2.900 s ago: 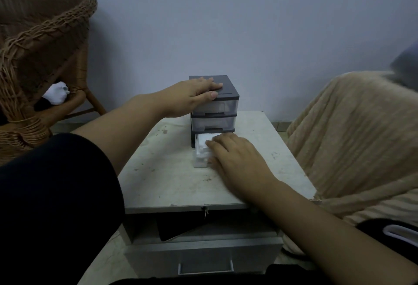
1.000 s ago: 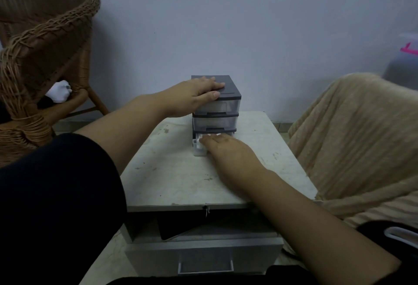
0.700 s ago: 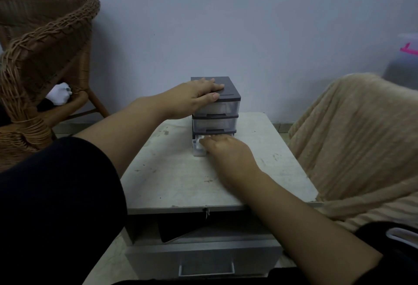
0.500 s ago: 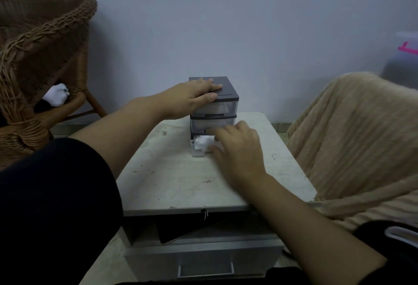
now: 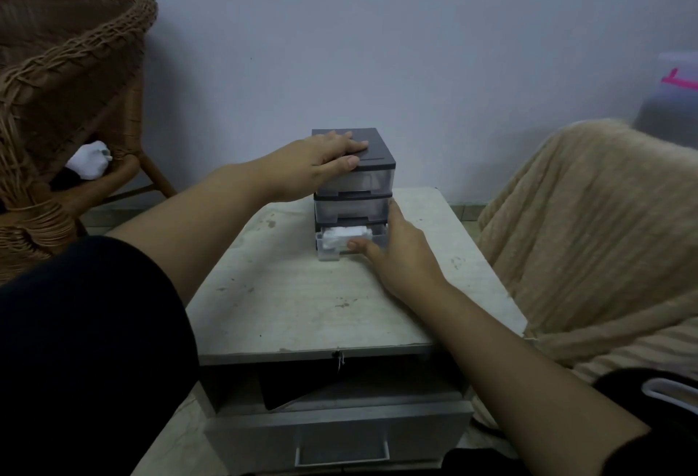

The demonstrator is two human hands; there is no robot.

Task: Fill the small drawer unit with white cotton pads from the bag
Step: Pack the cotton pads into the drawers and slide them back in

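- Table (image 5: pixel 302 305) is carrying the small drawer unit (image 5: pixel 355 207) near its back edge. Hands?
- Your left hand (image 5: pixel 317 162) is lying flat on the unit's lid with the fingers straight. It's pinning the unit down and clamping nothing. Your right hand (image 5: pixel 400 253) is coming in low on the right, fingers stretched along the unit's side. Its thumb is touching the front of the bottom drawer (image 5: pixel 328 253), so you're not gripping there either.
- Pads?
- White cotton pads (image 5: pixel 342 234) are sitting inside that bottom drawer, which is sticking out part-way.
- Progress?
- I'm reading the bottom drawer as loaded and only waiting to be closed. The middle and top drawers are sitting shut, and the fronts are too smoky and the light too dim to tell what's in them. The bag isn't showing anywhere in view. So you're looking at one drawer confirmed and two unknown. The next move is probably you pushing that drawer home, with your left hand bracing so the unit isn't sliding back.
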